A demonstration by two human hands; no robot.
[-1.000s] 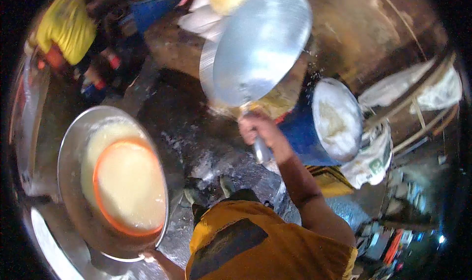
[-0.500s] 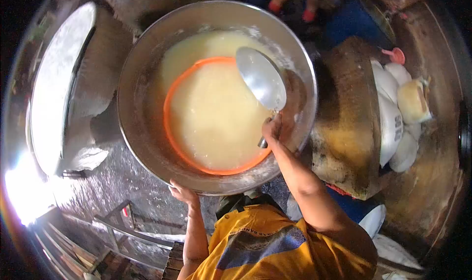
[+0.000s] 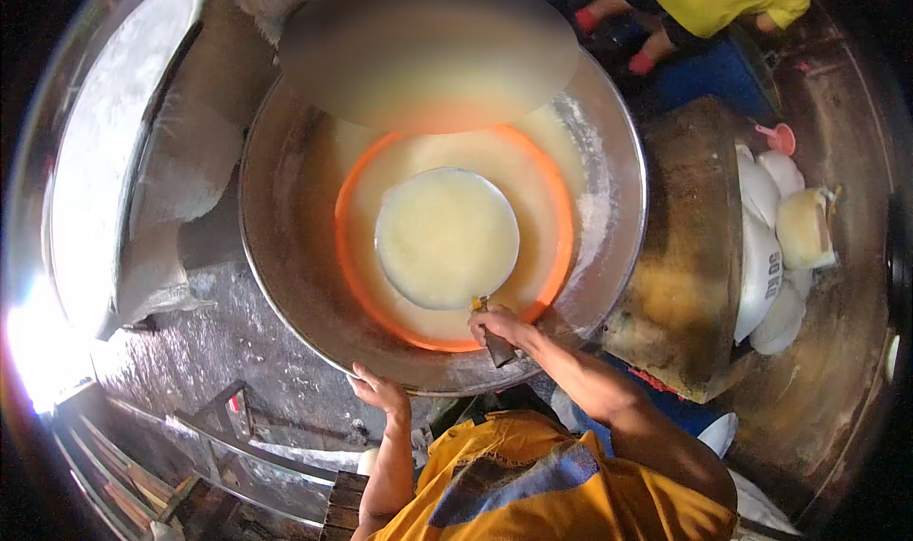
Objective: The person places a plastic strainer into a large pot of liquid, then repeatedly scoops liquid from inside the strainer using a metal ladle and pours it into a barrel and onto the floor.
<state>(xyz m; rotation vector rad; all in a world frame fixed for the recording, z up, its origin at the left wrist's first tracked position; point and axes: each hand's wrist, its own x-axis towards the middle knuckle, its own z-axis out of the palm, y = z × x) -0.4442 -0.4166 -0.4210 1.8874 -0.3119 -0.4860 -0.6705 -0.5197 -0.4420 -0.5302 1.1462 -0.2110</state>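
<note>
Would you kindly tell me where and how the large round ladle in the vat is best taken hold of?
I would grip the ladle by its handle, coming from the wearer's side of the vat, as the right hand does. The handle points back toward the wearer, while the wide bowl, apparently holding pale liquid, lies farther in and offers no obvious hold.

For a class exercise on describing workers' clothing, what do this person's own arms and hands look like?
The left hand and right hand are bare, with no gloves, rings or watch visible. No sleeve covers the left forearm or right forearm. The orange-yellow cloth shirt carries a blue-grey panel on its front.
</note>
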